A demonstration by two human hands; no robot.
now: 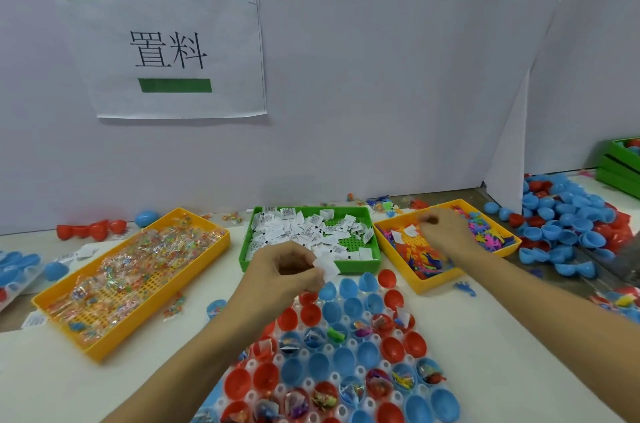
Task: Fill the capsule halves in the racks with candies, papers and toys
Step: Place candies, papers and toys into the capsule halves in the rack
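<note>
Sign reads 置料; my left hand pinches a white paper; right hand, fingers curled, digs among bright toys, its grasp hidden from me.

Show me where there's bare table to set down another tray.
Bare white tabletop lies near the front left, below the yellow candy tray and left of the left forearm. The strip between trays is narrow. Right side is crowded with loose blue and red capsule halves.
</note>
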